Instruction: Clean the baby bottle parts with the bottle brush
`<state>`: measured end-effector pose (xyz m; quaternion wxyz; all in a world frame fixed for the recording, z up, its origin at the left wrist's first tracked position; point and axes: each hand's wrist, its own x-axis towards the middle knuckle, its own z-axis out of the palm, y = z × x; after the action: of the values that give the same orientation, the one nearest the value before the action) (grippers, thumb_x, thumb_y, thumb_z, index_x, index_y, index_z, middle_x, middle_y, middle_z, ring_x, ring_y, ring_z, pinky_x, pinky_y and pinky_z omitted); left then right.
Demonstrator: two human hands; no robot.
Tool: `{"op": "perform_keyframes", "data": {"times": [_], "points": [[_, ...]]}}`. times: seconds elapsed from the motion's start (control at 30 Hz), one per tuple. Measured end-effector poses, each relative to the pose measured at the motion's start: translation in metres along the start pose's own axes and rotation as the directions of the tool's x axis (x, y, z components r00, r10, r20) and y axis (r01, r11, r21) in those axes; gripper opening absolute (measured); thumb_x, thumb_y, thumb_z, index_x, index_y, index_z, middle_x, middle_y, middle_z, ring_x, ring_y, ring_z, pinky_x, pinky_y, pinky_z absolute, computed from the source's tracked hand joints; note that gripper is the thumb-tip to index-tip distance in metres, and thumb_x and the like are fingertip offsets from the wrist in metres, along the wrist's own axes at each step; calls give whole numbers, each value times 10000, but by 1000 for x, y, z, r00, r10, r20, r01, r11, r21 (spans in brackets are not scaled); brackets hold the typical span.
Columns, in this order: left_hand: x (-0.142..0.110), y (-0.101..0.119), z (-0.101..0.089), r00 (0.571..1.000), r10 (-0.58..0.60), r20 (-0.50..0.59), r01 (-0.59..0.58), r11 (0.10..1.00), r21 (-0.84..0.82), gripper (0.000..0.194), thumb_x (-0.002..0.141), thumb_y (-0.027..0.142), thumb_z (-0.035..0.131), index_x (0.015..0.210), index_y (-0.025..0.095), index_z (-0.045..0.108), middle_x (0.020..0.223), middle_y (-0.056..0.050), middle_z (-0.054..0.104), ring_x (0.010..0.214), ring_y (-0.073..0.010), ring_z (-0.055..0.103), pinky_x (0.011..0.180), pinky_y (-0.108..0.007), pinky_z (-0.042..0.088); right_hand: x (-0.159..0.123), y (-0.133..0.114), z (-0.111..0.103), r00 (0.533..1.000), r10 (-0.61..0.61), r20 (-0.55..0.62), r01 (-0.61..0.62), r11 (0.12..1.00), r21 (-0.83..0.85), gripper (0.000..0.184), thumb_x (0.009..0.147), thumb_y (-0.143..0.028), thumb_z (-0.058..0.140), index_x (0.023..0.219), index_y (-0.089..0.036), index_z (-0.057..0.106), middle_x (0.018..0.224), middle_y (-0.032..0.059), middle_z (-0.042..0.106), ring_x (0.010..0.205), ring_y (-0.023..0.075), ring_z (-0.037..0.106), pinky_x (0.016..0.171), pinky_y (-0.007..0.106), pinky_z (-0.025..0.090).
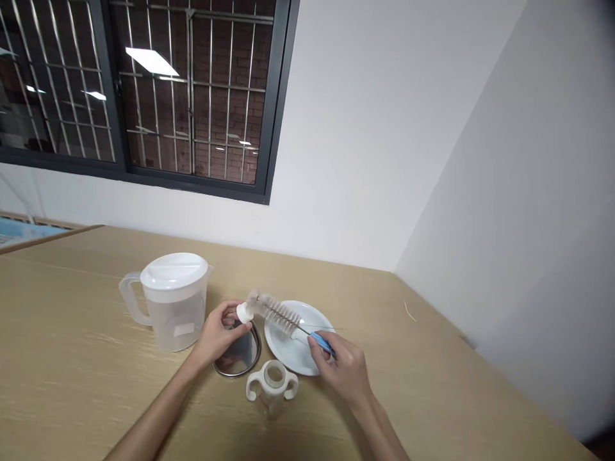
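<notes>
My left hand [221, 330] is closed around a small white bottle cap [245, 312], held above a round metal tray [239, 353]. In my right hand [340, 365] is the blue handle of a bottle brush [281, 315], its white bristles pointing left. The brush tip is at the cap; whether it reaches inside cannot be made out. Under the brush lies a white plate [307, 358], partly covered by my right hand. A baby bottle [273, 384] with two side handles and an open top stands upright between my forearms.
A clear plastic pitcher [175, 314] with a white lid stands left of the metal tray, its handle facing left. A thin pale strip [410, 312] lies on the wooden table [432, 384] at the right. Walls and a barred window [192, 96] border the table's far side.
</notes>
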<state>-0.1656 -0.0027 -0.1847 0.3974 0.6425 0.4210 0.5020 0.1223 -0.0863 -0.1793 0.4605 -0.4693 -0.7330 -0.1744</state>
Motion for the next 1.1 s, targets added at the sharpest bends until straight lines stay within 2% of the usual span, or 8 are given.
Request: {"op": "perform_keyframes", "data": {"times": [0.1,0.27,0.5,0.6,0.93,1.1], "points": [[-1,2,-1,999,9,-43,-6,996,90,539,667,449,790,1113,179,655,1016,-91,727,862,-233,669,795,-357,509,0,-3,1,1000,-25,-5,25,1000,3,156,906,-283,593,879,-160,686,568,-12,586,489,94,535,529,200,398],[-2,4,-1,999,0,-43,5,993,116,568,674,487,777,1139,173,688,915,-65,723,764,-199,623,737,-318,487,1,-4,1,1000,-30,-7,30,1000,-7,165,910,-288,589,866,-164,689,569,-8,595,488,95,535,530,203,396],[-5,9,1,999,-24,-29,27,995,101,624,668,480,771,1204,175,680,907,-60,700,751,-190,583,730,-311,457,-1,3,3,999,43,-21,-44,996,-81,200,909,-321,592,841,-167,700,564,-16,587,482,88,526,534,204,386],[-7,11,2,999,-18,-37,22,994,106,608,666,483,768,1193,190,687,907,-57,688,733,-183,568,719,-307,453,0,4,0,997,66,-28,-68,996,-54,196,910,-320,587,858,-172,704,569,-16,583,498,89,530,539,201,390],[-5,6,2,999,20,-43,-14,993,118,566,675,488,775,1155,202,682,1034,-76,697,818,-209,614,750,-322,475,0,-1,-1,1000,17,9,-17,1000,-8,187,908,-303,588,851,-164,699,559,-16,578,488,88,524,534,199,399],[-4,5,2,997,34,-63,-26,992,122,633,684,488,779,1221,186,635,974,-71,696,828,-216,629,769,-338,489,0,1,0,1000,22,9,-22,1000,-18,196,914,-303,582,841,-162,696,551,-18,568,483,85,516,532,195,388]]}}
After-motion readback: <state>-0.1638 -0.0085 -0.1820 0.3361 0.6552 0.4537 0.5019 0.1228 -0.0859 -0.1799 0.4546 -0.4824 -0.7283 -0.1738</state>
